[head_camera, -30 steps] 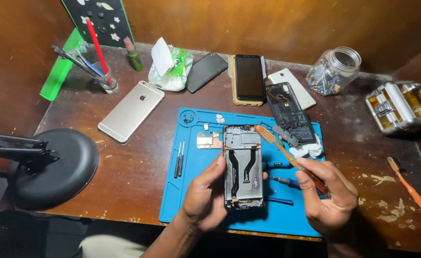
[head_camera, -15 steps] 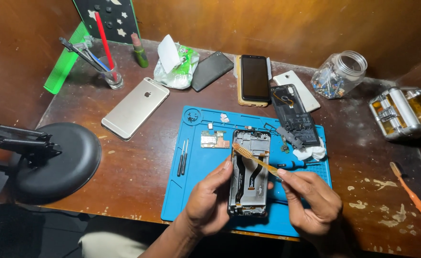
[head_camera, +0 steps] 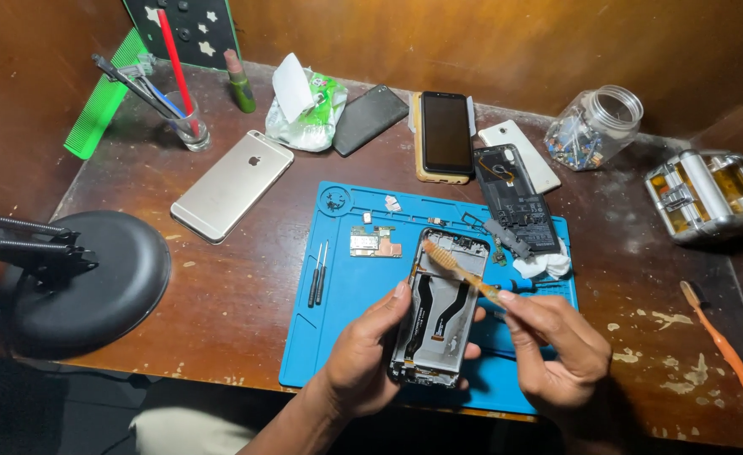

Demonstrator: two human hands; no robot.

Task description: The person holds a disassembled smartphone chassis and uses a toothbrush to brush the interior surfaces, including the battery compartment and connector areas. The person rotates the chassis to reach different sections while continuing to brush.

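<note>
Your left hand holds an open phone over the blue mat. Your right hand holds a brush, its bristles on the phone's top. Two small screwdrivers lie beside it on the mat.

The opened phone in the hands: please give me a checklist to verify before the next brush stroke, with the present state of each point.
1. Left hand holds the opened phone by its side: ok.
2. Right hand has the brush in its grip: ok.
3. Bristles touching the phone's upper end: ok.
4. Phone is over the blue mat: ok.
5. Circuit board lies apart from the brush: ok.
6. Phone's inside free of dust: cannot tell.
</note>
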